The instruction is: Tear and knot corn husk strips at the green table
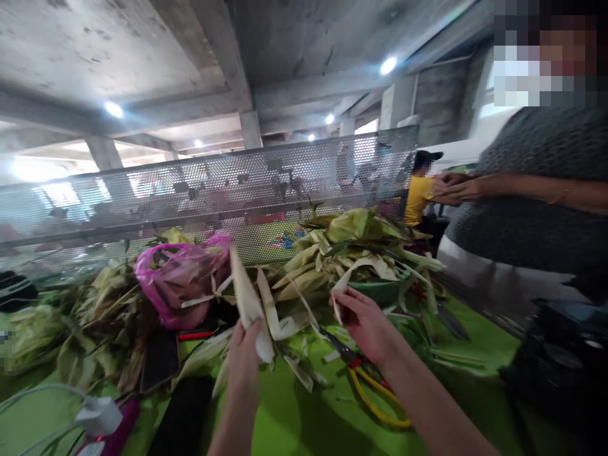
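Observation:
My left hand [246,348] is closed around the lower part of a pale corn husk [243,288], which points up and away from me. My right hand [363,320] pinches a narrow husk strip [342,285] between thumb and fingers, its far end curling up to the right. Between the hands, a folded husk piece [273,316] lies over other scraps. Just below my right hand are scissors with yellow handles [375,399], their dark blades pointing up and left. A heap of husks [327,253] rises behind both hands.
A pink plastic bag [183,285] sits among husks at left, near a dark phone [160,360]. A white charger [99,415] is plugged in at lower left. A perforated metal screen [213,202] stands behind the green table [289,424]. A person in grey [536,190] stands at right.

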Demonstrator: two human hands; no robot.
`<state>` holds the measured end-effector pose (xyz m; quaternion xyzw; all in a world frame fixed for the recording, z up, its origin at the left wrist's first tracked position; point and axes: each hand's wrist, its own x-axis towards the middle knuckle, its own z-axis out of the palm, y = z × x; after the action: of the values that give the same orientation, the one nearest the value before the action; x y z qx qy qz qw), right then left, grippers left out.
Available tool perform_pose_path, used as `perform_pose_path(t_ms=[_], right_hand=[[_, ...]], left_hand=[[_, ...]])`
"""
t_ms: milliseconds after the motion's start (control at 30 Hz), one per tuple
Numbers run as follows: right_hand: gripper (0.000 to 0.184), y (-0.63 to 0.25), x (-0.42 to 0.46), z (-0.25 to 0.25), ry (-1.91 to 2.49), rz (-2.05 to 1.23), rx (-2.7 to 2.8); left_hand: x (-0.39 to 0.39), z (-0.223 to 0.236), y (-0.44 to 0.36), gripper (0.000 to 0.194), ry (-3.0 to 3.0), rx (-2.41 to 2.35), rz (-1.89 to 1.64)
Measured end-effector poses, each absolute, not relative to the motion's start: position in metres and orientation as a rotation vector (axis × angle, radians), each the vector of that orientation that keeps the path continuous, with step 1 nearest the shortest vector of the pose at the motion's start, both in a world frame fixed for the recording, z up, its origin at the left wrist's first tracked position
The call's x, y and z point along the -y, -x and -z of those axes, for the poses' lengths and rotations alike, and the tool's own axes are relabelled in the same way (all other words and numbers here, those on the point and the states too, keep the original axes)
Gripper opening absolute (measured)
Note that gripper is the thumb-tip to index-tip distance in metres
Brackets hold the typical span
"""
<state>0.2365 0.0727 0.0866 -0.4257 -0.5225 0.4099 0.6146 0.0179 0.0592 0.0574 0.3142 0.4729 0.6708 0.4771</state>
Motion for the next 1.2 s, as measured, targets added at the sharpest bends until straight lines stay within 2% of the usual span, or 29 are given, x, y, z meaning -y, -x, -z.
perform_pose_path(t_ms=[100,233,400,600,767,900,1200], right_hand=[[0.021,-0.208,-0.063,-0.085,0.962,-1.177,1.199],[0.023,-0.183,-0.058,-0.080,0.905,-1.293,1.313],[0.022,-0.175,-0.061,-0.070,0.934,-1.179,1.371],[0.027,-0.177,-0.066,-0.062,0.965,-1.152,1.320],[0.015,-0.181,-0.069,-0.057,0.995,-1.094,1.424],[0.018,-0.182,-0.067,-0.059,1.036,-1.127,1.429],[0.016,-0.180,-0.063,-0.064,1.071,-1.072,1.521]], left_hand=[[-0.059,-0.052,-0.030,0.032,-0.979,-1.151,-1.558],[-0.060,-0.050,-0.036,0.026,-1.090,-1.073,-1.583],[-0.056,-0.052,-0.041,0.022,-1.129,-0.997,-1.540],[-0.051,-0.055,-0.042,0.027,-1.153,-0.926,-1.444],[-0.055,-0.049,-0.040,0.022,-1.202,-0.936,-1.452],[-0.056,-0.047,-0.038,0.019,-1.249,-0.942,-1.471],[-0.060,-0.043,-0.037,0.025,-1.305,-0.980,-1.431]])
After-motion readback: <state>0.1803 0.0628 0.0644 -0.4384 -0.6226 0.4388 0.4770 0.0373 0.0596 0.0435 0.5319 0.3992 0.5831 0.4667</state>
